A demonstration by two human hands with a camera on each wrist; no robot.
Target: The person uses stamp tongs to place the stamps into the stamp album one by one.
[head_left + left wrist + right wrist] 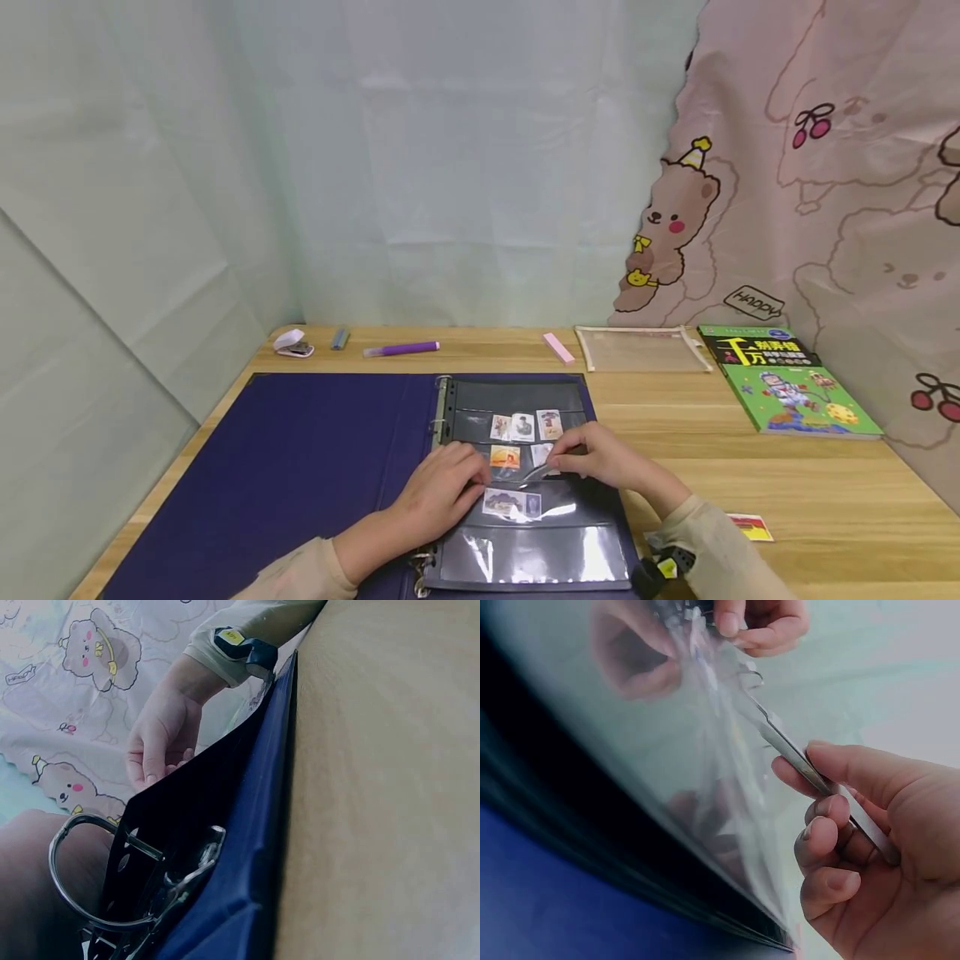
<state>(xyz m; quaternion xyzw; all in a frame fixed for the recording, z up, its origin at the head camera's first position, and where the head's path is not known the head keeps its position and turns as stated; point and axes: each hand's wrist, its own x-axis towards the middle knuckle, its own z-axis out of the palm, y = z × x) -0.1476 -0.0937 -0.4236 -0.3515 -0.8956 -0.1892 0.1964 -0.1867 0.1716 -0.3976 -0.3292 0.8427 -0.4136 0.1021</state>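
A blue ring binder (322, 467) lies open, with a black stamp page (465, 396) with clear pockets on its right side. My right hand (603, 458) pinches metal tweezers (799, 759) between thumb and fingers, their tips pointing left over the page. Just below the tips is a wide stamp (512, 504) in the third row. An orange stamp (505, 457) and a partly covered stamp (541, 454) sit above it, with three more stamps in the row over those. My left hand (442, 492) rests on the page's left part, fingers loosely bent beside the wide stamp.
Behind the binder lie a stapler (294, 343), a small grey-green block (340, 339), a purple marker (402, 349), a pink bar (558, 348) and a mesh zip pouch (641, 350). Right of these is a green book (798, 392). A red-yellow card (750, 527) lies by my right sleeve.
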